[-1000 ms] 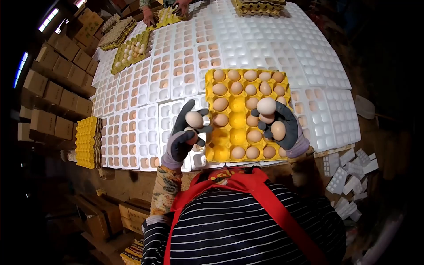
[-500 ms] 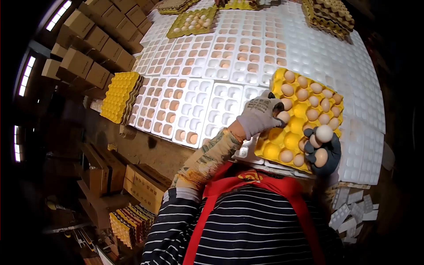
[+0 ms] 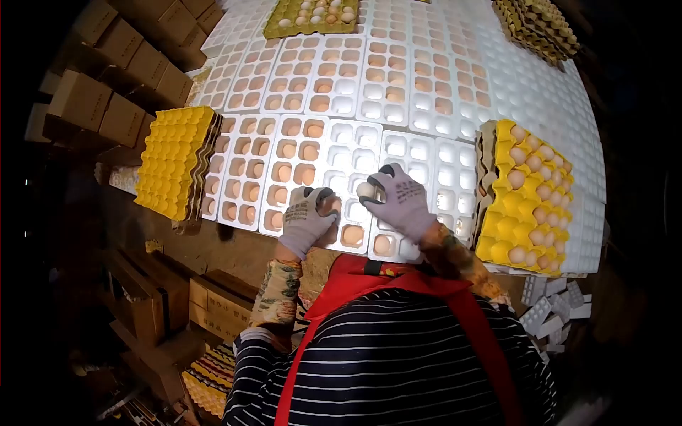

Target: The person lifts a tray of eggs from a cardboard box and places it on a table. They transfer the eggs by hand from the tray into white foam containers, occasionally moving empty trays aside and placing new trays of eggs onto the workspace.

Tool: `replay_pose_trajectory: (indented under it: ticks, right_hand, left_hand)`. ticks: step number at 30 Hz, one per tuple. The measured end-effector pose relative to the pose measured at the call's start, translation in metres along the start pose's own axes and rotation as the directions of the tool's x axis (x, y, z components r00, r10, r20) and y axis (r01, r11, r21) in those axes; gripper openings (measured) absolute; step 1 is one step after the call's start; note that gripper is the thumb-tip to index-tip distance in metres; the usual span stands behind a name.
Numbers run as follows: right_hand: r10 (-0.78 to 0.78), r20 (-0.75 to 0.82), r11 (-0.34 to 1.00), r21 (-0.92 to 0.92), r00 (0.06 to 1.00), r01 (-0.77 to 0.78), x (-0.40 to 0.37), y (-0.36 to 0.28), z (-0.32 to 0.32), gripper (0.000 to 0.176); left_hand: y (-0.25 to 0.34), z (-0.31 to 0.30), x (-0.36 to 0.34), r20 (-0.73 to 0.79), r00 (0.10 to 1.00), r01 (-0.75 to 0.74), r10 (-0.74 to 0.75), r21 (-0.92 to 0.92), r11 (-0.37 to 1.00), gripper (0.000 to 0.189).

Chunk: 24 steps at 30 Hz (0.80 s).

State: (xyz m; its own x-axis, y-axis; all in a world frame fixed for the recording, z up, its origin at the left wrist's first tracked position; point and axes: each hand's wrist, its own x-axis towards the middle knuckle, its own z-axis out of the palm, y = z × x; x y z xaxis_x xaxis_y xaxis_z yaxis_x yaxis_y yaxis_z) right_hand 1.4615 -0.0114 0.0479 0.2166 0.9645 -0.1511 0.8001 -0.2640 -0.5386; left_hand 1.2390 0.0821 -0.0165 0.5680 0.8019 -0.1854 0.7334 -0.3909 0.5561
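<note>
My left hand point(image 3: 309, 216), in a pale glove with dark fingertips, is closed on a brown egg point(image 3: 329, 206) over a white foam tray point(image 3: 347, 157). To its right, my right hand point(image 3: 399, 199), gloved alike, pinches a pale egg point(image 3: 366, 190) between thumb and fingers above the trays. Below the hands, one egg point(image 3: 352, 235) sits in a front cell and another point(image 3: 383, 245) in the tray beside it. A yellow egg tray point(image 3: 504, 226), partly filled with eggs, lies on a stack at the right.
Empty yellow trays point(image 3: 174, 160) are stacked at the left edge of the table. An olive tray of eggs point(image 3: 312, 18) lies at the far side, with stacked trays point(image 3: 538, 28) at the far right. Cardboard boxes point(image 3: 117, 50) stand at the upper left.
Both hands have moved left from the yellow tray to the white foam trays, each holding an egg. Eggs now sit in front cells below them. The view has shifted.
</note>
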Motion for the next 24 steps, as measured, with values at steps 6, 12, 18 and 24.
replay_pose_trajectory:
  ticks: [6,12,18,24]
  right_hand:
    - [-0.076,0.177,0.949,-0.288,0.981,0.125,0.018,-0.027,0.049,0.041]
    - [-0.025,0.001,0.992,-0.123,1.000,0.025,0.050,-0.033,0.056,0.053]
    - [-0.365,-0.263,0.886,-0.392,0.893,0.247,0.139,0.033,0.077,0.045]
    - [-0.061,-0.679,0.969,0.136,0.732,0.207,0.015,0.052,-0.042,0.041]
  left_hand:
    - [0.014,-0.035,0.055,0.106,0.991,-0.083,0.082,0.003,0.997,0.051]
    - [-0.033,-0.035,0.096,0.145,0.958,-0.239,0.249,-0.084,0.967,0.046]
    - [-0.017,-0.029,0.141,0.076,0.997,0.075,0.019,-0.997,0.020,0.037]
    - [0.013,0.011,0.185,-0.306,0.841,-0.478,0.446,-0.032,0.878,0.034]
